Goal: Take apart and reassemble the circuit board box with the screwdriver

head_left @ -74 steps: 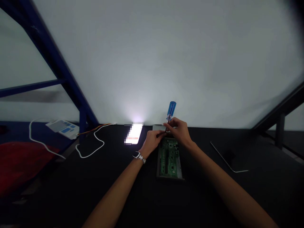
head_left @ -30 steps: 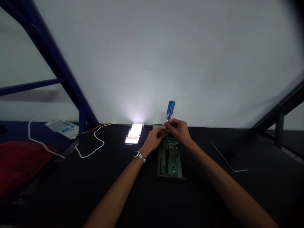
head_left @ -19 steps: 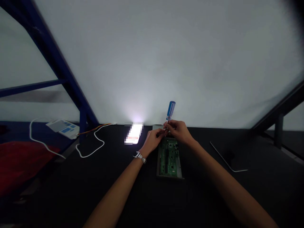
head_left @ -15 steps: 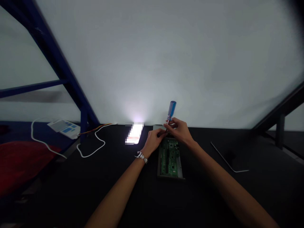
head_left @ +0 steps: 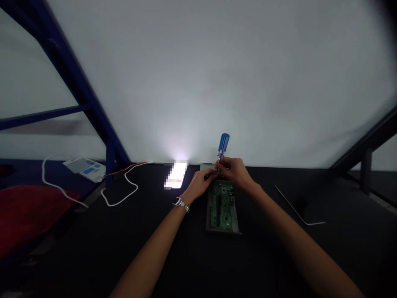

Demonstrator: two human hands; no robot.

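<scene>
Your right hand (head_left: 235, 171) had its fingers pinched around the blue-handled metal-shaft screwdriver (head_left: 223, 144), handle poking up above them. Your left hand's (head_left: 199, 185) fingers were bunched narrow beside its shaft, grip unclear, with the green rectangular circuit board (head_left: 222, 209) just below both.

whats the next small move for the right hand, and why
Probably shift the right hand up onto the handle of the blue screwdriver: its fingers pinch the shaft below, while the left hand sits close by, at the far end of the circuit board.

Silvery, seemingly metal watch (head_left: 182, 204) on the left wrist; forearms (head_left: 158, 242) without sleeves.
</scene>
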